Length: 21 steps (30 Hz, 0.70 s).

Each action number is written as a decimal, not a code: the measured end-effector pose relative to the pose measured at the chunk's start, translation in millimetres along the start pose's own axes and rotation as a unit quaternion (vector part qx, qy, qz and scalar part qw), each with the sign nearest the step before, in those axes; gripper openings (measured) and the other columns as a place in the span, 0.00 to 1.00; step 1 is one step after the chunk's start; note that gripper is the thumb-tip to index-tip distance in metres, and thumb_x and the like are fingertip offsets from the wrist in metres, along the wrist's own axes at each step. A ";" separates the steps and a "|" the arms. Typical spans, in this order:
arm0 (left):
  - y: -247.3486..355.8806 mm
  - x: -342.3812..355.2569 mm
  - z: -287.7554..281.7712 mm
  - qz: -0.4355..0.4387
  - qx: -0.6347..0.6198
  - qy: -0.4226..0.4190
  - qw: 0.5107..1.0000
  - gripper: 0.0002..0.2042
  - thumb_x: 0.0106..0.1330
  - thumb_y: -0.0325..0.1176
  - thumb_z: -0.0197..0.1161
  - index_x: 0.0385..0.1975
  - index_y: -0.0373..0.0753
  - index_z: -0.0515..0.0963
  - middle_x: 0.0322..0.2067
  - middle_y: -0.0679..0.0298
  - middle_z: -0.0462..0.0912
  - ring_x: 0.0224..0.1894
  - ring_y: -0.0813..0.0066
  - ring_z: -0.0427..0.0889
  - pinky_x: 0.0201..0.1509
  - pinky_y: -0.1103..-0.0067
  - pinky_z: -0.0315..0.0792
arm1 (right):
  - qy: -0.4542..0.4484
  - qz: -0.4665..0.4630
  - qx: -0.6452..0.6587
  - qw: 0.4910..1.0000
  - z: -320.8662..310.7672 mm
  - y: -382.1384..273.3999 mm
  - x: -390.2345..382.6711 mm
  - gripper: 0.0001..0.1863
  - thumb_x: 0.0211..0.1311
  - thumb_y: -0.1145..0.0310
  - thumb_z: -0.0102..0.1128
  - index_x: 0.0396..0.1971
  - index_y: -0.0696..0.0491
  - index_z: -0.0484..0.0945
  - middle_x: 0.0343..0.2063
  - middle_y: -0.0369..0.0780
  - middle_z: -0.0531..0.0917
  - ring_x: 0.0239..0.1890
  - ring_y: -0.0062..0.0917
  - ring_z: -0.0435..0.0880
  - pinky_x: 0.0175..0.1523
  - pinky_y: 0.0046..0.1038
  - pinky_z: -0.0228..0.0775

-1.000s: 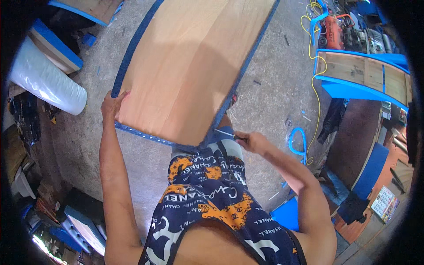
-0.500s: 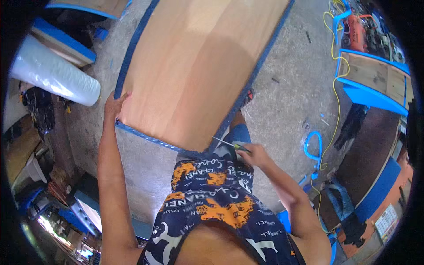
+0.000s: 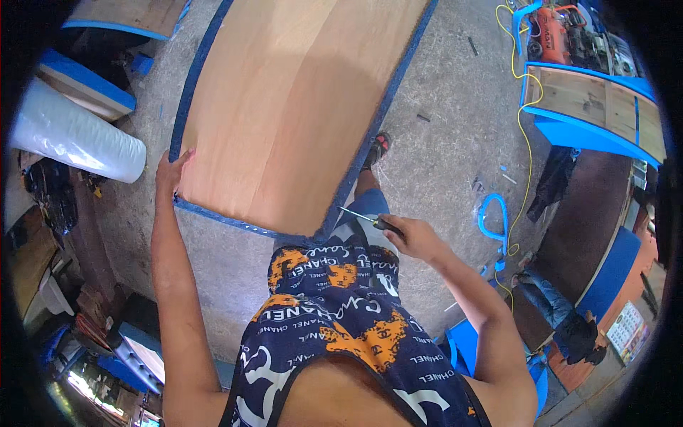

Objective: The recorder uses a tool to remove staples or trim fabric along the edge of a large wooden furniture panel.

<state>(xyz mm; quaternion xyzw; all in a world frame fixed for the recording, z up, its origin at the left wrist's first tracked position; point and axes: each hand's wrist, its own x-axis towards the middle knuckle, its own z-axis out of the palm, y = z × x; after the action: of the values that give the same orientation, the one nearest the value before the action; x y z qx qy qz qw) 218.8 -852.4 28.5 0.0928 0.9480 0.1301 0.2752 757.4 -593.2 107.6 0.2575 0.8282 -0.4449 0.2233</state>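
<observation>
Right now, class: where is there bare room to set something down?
Bare floor lies between the wooden panel and the blue bench, and between the white roll and the panel. Crowded: the left edge, the cables, and around the right hand.

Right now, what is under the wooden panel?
Under the panel, a sandalled foot and lower leg show past its right edge on the concrete floor. Any support beneath is covered.

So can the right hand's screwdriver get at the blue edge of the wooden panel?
Probably yes: the right hand holds the screwdriver with its tip beside the blue edge, nothing between.
</observation>
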 end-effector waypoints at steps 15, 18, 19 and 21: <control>5.5 -6.8 -3.4 -0.005 0.035 -0.015 0.999 0.50 0.45 0.67 0.68 0.59 0.29 0.69 0.54 0.43 0.76 0.59 0.50 0.74 0.63 0.66 0.66 | -0.095 0.016 -0.148 0.984 -23.0 -43.7 16.7 0.22 0.66 0.59 0.51 0.59 0.46 0.71 0.25 0.48 0.82 0.32 0.47 0.83 0.37 0.44 0.75; 12.5 -12.0 -4.3 -0.014 0.034 -0.011 0.999 0.50 0.42 0.70 0.67 0.59 0.34 0.70 0.53 0.45 0.77 0.57 0.50 0.76 0.62 0.65 0.67 | -0.090 0.005 -0.142 0.986 -22.3 -39.2 37.0 0.20 0.65 0.58 0.56 0.54 0.48 0.77 0.29 0.48 0.84 0.32 0.43 0.85 0.38 0.40 0.76; 13.0 -12.3 -5.0 -0.029 0.022 -0.040 0.999 0.51 0.39 0.72 0.68 0.60 0.38 0.71 0.53 0.46 0.78 0.57 0.50 0.76 0.62 0.64 0.67 | -0.111 0.035 -0.151 0.982 -21.2 -34.3 41.2 0.20 0.65 0.58 0.56 0.54 0.48 0.77 0.29 0.48 0.84 0.32 0.43 0.85 0.38 0.40 0.76; 10.7 -12.5 -7.5 -0.021 0.022 -0.043 0.999 0.52 0.39 0.72 0.68 0.60 0.36 0.70 0.54 0.45 0.77 0.58 0.50 0.75 0.63 0.64 0.66 | -0.111 0.154 0.025 0.981 -18.4 -18.7 51.5 0.22 0.64 0.51 0.58 0.51 0.48 0.80 0.35 0.48 0.85 0.37 0.41 0.86 0.43 0.37 0.77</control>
<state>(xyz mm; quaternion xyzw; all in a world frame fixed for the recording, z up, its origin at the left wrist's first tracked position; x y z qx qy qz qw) 226.2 -846.8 44.1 0.0841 0.9398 0.0994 0.3159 703.6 -574.6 97.6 0.3367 0.7369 -0.4518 0.3735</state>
